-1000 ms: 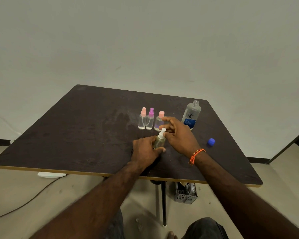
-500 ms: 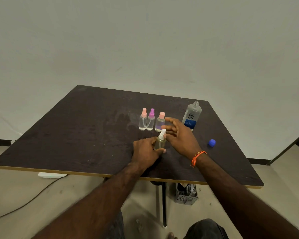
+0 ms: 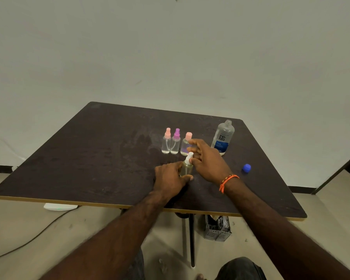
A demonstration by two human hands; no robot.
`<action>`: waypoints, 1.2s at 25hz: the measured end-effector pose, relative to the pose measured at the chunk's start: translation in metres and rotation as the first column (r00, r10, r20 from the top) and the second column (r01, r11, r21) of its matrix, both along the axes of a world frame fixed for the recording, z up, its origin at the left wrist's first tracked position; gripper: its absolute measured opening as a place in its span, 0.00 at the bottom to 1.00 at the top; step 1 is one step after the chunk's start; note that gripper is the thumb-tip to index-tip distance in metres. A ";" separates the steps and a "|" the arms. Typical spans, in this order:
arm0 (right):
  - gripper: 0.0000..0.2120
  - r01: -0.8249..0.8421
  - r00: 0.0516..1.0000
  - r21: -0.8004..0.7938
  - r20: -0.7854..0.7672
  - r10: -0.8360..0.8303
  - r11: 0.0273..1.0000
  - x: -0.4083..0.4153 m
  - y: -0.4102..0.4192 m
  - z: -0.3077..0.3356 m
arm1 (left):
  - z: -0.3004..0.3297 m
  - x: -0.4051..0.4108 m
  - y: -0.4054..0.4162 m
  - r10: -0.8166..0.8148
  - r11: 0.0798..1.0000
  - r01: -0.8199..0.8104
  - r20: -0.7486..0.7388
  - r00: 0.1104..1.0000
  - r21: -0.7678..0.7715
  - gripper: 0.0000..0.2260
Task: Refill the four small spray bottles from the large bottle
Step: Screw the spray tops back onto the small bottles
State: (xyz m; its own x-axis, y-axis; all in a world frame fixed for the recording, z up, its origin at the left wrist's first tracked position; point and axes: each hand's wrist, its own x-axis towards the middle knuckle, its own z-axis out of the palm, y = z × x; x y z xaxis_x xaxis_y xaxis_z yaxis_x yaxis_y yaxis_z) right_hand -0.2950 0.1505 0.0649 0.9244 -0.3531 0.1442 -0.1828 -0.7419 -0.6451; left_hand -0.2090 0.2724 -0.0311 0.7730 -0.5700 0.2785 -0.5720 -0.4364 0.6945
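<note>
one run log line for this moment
step: white-capped spray bottle | left hand: grips its body | right hand: fingers at its white top | large bottle: uncapped, upright

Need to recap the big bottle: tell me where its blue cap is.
The blue cap lies on the table, right of the right hand, nearer than the large bottle.

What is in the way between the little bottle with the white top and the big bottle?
Only the person's own right hand, which reaches across by the white-topped bottle that the left hand holds. Otherwise bare table leads to the large bottle.
</note>
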 end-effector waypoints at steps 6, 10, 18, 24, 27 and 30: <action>0.16 0.124 0.991 0.040 0.037 -0.126 0.991 0.002 0.002 -0.004 | 0.001 -0.001 0.001 0.000 1.000 0.000 -0.012 1.000 -0.013 0.14; 0.23 0.145 0.986 0.082 0.067 -0.150 0.986 -0.004 -0.002 -0.004 | 0.002 -0.002 0.000 0.017 1.000 -0.017 0.004 1.000 0.005 0.15; 0.21 0.032 0.997 0.220 0.067 -0.048 0.975 -0.002 -0.007 -0.007 | 0.001 0.000 -0.002 0.012 1.000 -0.012 -0.003 1.000 0.024 0.12; 0.17 0.102 0.983 0.183 0.134 -0.128 0.978 -0.004 0.003 -0.018 | 0.002 0.000 0.000 0.000 1.000 0.000 -0.005 1.000 0.029 0.11; 0.19 0.152 0.973 0.199 0.141 -0.182 0.968 -0.009 0.009 -0.029 | 0.009 -0.001 0.004 -0.023 0.997 0.023 -0.009 1.000 0.071 0.10; 0.19 0.184 0.975 0.163 0.098 -0.201 0.969 -0.010 0.020 -0.037 | 0.012 0.005 0.013 -0.044 0.989 0.041 0.016 0.999 0.140 0.10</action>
